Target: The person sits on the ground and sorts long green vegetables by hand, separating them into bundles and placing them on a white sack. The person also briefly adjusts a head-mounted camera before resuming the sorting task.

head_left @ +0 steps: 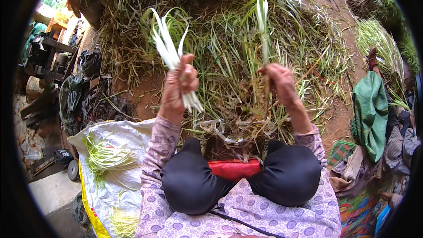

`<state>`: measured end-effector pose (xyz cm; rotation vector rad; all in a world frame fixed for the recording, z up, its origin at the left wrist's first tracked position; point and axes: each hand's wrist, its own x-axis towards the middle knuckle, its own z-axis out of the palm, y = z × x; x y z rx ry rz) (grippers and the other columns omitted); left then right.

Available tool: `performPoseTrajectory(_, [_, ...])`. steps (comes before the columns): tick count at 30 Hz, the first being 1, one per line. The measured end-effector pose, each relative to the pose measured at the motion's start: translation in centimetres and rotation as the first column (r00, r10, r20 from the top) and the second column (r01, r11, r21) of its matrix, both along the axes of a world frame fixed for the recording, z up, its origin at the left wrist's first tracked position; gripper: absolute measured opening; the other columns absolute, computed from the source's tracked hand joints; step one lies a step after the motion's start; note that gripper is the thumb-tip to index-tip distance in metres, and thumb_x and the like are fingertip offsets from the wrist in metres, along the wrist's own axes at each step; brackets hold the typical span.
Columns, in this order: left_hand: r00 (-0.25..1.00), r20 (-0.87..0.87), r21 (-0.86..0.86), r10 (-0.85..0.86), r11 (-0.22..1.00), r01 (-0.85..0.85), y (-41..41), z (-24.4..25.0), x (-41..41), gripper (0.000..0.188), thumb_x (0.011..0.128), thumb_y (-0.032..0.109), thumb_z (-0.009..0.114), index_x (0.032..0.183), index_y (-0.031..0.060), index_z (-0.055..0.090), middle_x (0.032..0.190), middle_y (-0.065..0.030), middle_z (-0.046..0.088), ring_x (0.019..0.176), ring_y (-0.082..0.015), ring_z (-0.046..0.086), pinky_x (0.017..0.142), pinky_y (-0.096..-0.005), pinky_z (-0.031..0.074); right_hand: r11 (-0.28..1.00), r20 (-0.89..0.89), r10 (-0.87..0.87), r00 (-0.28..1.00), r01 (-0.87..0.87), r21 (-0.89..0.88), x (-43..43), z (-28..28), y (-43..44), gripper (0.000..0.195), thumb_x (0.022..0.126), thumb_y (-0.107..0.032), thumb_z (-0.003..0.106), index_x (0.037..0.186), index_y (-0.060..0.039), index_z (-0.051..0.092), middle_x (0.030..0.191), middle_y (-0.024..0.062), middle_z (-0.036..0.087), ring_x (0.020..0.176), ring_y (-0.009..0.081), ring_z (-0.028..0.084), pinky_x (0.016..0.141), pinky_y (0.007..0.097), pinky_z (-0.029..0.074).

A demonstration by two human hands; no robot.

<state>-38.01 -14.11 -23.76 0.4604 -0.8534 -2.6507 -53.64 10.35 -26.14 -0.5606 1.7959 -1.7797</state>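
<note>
My left hand (181,84) is closed round a bundle of white-stemmed green stalks (167,48), their pale cut-looking ends poking out below the fist and their curved parts fanning out above. Across from it, my right hand (276,79) pinches a single plant (263,29) with a white upper part, held upright and blurred by motion. Under both hands spreads a wide heap of loose green and dry brown stalks (224,62). Whitish peelings (228,137) lie between my black-covered knees.
A white sack (142,145) at the left bears bunches of pale green stalks (110,158). Dark plastic and machinery lie beyond it. A red cushion-like thing (234,169) shows between my knees. At the right are a green cloth or sack (370,115) and another person's hand (385,195).
</note>
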Motion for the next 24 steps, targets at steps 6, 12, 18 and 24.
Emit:
performPoseTrajectory(6, [0.938,0.334,0.044,-0.093,0.996,0.083,3.5,-5.4,-0.7,0.02,0.085,0.016,0.07,0.094,0.0012,0.06,0.073,-0.0081,0.066,0.045,-0.0048,0.048,0.034,-0.0172,0.037,0.944,0.005,0.281,0.96,-0.277,0.177,4.4,-6.4,-0.5,0.038,0.097,-0.032,0.046,0.095,-0.002,0.069,0.06,-0.0027,0.051,0.053,0.0054,0.045,0.048,0.0224,0.035])
performPoseTrajectory(12, [0.862,0.483,-0.082,-0.154,0.972,0.22,5.6,-6.5,-0.7,0.026,0.086,0.014,0.069,0.103,0.0004,0.056,0.092,-0.0156,0.069,0.049,-0.0053,0.054,0.036,-0.0157,0.041,0.906,-0.26,0.415,0.872,-0.372,0.201,6.2,-7.2,-0.9,0.03,0.094,-0.023,0.045,0.082,0.0003,0.059,0.068,0.0095,0.056,0.064,0.0202,0.057,0.061,0.0351,0.047])
performPoseTrajectory(18, [0.86,0.502,-0.187,-0.087,0.961,0.206,6.2,-6.9,-0.7,0.017,0.085,0.012,0.07,0.096,0.0031,0.06,0.08,-0.0049,0.067,0.047,-0.0054,0.051,0.035,-0.0171,0.036,0.929,-0.233,0.35,0.907,-0.305,0.207,6.7,-6.3,-2.0,0.022,0.087,-0.019,0.057,0.086,0.003,0.061,0.072,0.0112,0.059,0.066,0.0201,0.059,0.062,0.0344,0.048])
performPoseTrajectory(24, [0.887,0.456,-0.259,0.069,0.964,0.058,6.2,-6.6,-0.4,0.012,0.086,0.009,0.068,0.093,0.0046,0.059,0.079,-0.007,0.068,0.044,-0.0046,0.047,0.035,-0.0178,0.034,0.992,-0.596,0.118,0.794,-0.067,0.108,7.1,-7.3,-2.7,0.012,0.084,-0.01,0.066,0.083,0.0012,0.062,0.073,0.0112,0.061,0.061,0.0221,0.061,0.055,0.033,0.048])
